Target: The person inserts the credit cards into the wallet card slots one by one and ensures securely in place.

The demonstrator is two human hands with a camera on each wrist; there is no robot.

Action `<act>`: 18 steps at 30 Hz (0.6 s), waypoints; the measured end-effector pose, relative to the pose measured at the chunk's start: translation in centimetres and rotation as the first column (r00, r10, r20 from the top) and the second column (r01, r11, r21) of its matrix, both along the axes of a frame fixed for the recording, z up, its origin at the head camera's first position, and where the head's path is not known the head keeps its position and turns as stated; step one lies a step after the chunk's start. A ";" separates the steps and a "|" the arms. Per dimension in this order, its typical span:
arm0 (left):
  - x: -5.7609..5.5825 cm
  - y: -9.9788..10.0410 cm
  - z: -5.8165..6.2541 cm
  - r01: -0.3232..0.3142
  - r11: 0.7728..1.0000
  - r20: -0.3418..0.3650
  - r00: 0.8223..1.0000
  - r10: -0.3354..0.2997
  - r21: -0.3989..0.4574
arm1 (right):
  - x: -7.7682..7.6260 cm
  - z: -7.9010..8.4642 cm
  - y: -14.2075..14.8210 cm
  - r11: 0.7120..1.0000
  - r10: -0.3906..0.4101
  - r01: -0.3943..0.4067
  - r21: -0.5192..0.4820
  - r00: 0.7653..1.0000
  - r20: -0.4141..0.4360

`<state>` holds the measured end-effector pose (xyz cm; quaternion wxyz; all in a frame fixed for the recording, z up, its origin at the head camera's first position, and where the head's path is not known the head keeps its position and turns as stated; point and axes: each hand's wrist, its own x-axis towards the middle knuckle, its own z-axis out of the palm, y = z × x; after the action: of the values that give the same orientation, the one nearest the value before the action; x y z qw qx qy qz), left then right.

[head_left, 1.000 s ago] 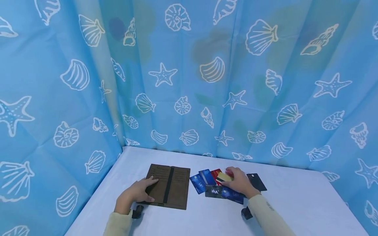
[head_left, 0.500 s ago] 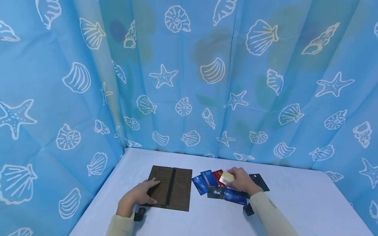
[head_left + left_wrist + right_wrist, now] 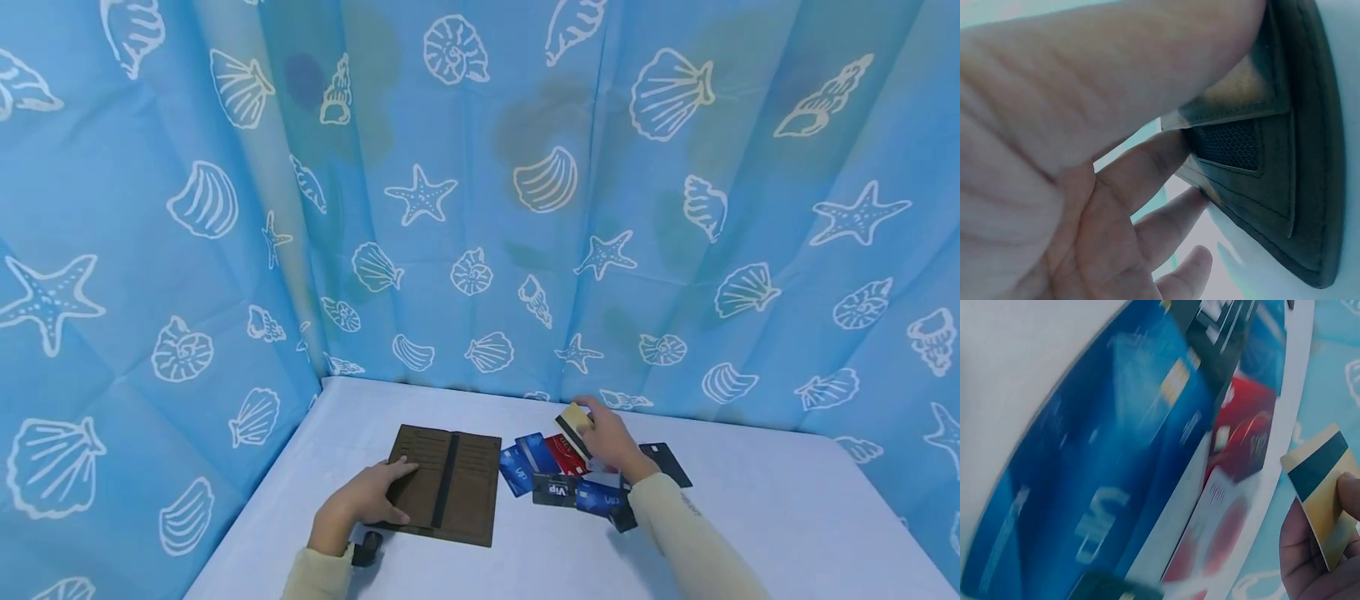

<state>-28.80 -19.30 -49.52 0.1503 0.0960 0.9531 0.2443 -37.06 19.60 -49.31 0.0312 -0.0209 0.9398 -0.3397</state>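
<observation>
A brown wallet (image 3: 476,492) lies spread flat on the table, a dark strap running down its middle. My left hand (image 3: 367,497) rests on its left side, thumb near the front edge. In the left wrist view, the fingers (image 3: 1160,162) are fairly straight and touch the wallet's edge. Above the loose cards, my right hand (image 3: 611,437) pinches a gold card (image 3: 574,423) with a dark stripe. The right wrist view shows the thumb against that gold card (image 3: 1313,495), which is held tilted off the table.
Under and beside the right hand lie blue cards (image 3: 517,468), a red card (image 3: 564,454), a dark Vip card (image 3: 553,490) and a white-and-red card (image 3: 1210,528). A black card (image 3: 666,462) lies right of them. A blue shell-print curtain (image 3: 480,208) borders the white table (image 3: 795,517).
My right hand has lifted the gold card and moved it away from the person, off the pile, turning it so its dark stripe shows. The left hand stays on the wallet.
</observation>
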 end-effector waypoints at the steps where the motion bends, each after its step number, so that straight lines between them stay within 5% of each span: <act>1: 0.0 0.1 0.0 0.000 1.000 0.000 1.000 0.000 0.000 | 0.0 0.1 -0.3 1.000 0.002 -0.002 -0.015 1.000 0.000; 9: 0.2 1.6 0.5 0.004 0.999 -0.001 1.000 -0.005 -0.032 | 0.2 0.7 -1.9 0.995 0.029 -0.032 -0.093 0.999 -0.038; 18: 0.6 2.6 1.0 -0.074 0.987 0.013 0.997 0.076 -0.146 | 0.8 0.6 -3.7 0.992 -0.004 0.003 -0.123 1.000 -0.010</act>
<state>-28.19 -16.74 -48.57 0.1565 0.0466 0.9699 0.1805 -36.30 15.93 -48.73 0.0246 -0.0227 0.9172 -0.3971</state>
